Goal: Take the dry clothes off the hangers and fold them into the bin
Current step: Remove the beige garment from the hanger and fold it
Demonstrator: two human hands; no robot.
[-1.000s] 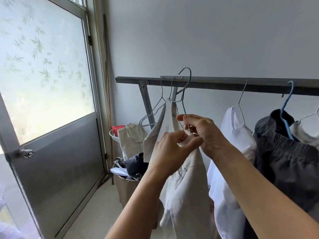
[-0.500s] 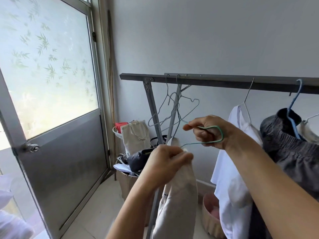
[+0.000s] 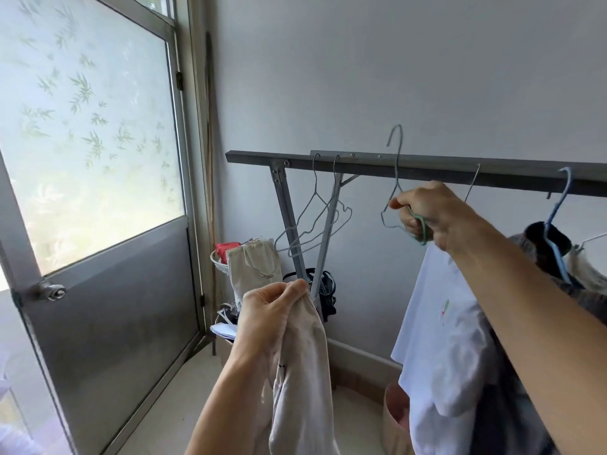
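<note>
Head view: left hand [image 3: 269, 310] pinches the top of the beige garment [image 3: 302, 389], hanging long-axis vertical above and left of the floor bin [image 3: 394, 418], while right hand [image 3: 430, 215] grips the bare wire hanger [image 3: 395, 178], hook standing just above the rail [image 3: 427, 165].

The scene is being lit softly by daylight diffused through the frosted door pane [image 3: 88, 126] on the left, which is being slightly blown out. The rail [image 3: 361, 164] is being bowed by wide-angle distortion, and fine detail is being smeared by compression.
</note>
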